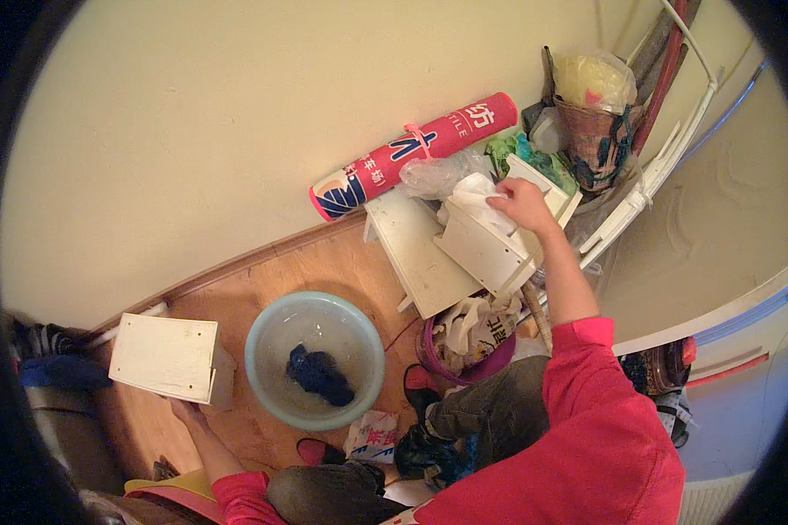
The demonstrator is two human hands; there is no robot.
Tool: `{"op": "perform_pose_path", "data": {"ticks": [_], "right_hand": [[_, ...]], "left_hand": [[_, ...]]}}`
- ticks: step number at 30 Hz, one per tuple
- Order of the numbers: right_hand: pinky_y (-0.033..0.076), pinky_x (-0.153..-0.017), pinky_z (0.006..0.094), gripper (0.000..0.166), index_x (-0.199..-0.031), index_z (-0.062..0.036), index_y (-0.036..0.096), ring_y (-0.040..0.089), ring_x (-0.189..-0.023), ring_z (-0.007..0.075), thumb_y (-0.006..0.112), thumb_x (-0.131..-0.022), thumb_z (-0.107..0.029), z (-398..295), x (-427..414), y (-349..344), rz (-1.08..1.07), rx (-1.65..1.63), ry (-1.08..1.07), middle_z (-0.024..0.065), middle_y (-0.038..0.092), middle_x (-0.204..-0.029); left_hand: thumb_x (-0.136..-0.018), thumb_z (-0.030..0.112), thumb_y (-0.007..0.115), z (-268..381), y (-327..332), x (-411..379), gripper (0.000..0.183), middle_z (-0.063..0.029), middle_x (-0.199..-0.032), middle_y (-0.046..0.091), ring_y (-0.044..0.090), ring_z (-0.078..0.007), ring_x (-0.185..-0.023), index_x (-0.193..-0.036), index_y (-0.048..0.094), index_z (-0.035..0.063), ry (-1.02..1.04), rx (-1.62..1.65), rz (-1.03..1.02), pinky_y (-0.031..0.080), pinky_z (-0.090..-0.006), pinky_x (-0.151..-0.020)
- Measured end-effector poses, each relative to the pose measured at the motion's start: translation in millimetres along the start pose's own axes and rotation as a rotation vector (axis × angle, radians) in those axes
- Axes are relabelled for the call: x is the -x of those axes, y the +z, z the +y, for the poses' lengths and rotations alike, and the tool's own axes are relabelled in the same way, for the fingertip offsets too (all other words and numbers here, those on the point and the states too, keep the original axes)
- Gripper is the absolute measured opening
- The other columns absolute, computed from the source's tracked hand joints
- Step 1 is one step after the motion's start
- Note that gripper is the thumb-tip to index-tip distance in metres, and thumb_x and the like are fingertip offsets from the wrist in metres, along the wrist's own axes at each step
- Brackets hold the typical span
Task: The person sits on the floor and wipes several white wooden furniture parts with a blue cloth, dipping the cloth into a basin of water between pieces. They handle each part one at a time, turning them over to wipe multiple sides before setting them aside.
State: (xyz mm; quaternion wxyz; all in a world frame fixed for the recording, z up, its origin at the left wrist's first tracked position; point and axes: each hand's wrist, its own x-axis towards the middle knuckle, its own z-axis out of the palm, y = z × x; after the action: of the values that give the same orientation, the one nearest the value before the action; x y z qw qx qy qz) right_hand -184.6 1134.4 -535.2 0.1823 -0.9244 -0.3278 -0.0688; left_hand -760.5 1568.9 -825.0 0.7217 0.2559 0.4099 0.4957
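Observation:
On the left, my left hand [187, 412] grips the lower edge of a white wooden box [164, 357], which is held up near the wall. Much of that hand is hidden beneath the box. My right hand [524, 202] reaches to the upper right, its fingers curled on a thin white sheet or bag [476, 195]. That sheet lies in the open top of a white wooden box or small drawer [482, 249]. Between my hands a pale blue basin [255, 377] stands on the floor, with water and a dark blue cloth [322, 375] in it.
A low white table [427, 269] supports the right-hand box. Behind it leans a red printed roll [446, 131]. A purple bin [469, 375] with rubbish stands by my knee. A wicker basket [591, 134] and white pipes [666, 164] crowd the right. A printed bag [373, 436] lies near my foot.

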Motion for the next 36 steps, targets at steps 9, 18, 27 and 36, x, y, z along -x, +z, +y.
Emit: {"op": "perform_pose_path", "data": {"ticks": [9, 18, 27, 36], "right_hand": [[0.041, -0.087, 0.0427, 0.031, -0.104, -0.0072, 0.058, 0.051, -0.107, 0.03, 0.058, -0.074, -0.012, -56, -103, 92, 0.238, 0.199, -0.522, 0.0139, 0.054, -0.113], [0.028, -0.095, 0.0441, 0.036, -0.121, -0.0182, 0.049, 0.042, -0.118, 0.026, 0.046, -0.085, -0.019, -106, -121, 115, -0.107, 0.723, -0.269, 0.0115, 0.052, -0.117], [0.03, -0.094, 0.0454, 0.038, -0.108, -0.0087, 0.054, 0.055, -0.096, 0.0257, 0.059, -0.071, -0.012, -82, -86, 55, 0.536, 0.401, -0.476, 0.0115, 0.059, -0.099], [0.045, -0.078, 0.0379, 0.045, -0.103, -0.0031, 0.056, 0.059, -0.087, 0.0265, 0.075, -0.064, -0.017, -133, 71, -186, 0.674, -0.359, -0.193, 0.013, 0.063, -0.091]], "left_hand": [[-0.089, 0.036, 0.048, 33, 9, 33, 0.045, -0.0119, -0.109, 0.055, 0.058, -0.0257, -0.091, -0.116, 0.049, -0.0002, -0.099, -0.186, 0.424, 0.052, -0.0369, -0.073], [-0.087, 0.034, 0.051, 90, 13, 62, 0.047, -0.0192, -0.1, 0.061, 0.059, -0.0344, -0.089, -0.11, 0.053, -0.0065, 0.048, -1.136, 0.693, 0.047, -0.0401, -0.081], [-0.088, 0.014, 0.054, 147, 192, 123, 0.043, -0.0176, -0.125, 0.048, 0.047, -0.0239, -0.114, -0.124, 0.042, -0.0074, 0.727, -0.593, 0.102, 0.035, -0.0307, -0.098], [-0.089, 0.01, 0.049, 67, 288, 243, 0.04, -0.0169, -0.128, 0.046, 0.044, -0.0244, -0.118, -0.127, 0.041, -0.0033, 0.522, -0.584, -0.374, 0.031, -0.0347, -0.102]]}}
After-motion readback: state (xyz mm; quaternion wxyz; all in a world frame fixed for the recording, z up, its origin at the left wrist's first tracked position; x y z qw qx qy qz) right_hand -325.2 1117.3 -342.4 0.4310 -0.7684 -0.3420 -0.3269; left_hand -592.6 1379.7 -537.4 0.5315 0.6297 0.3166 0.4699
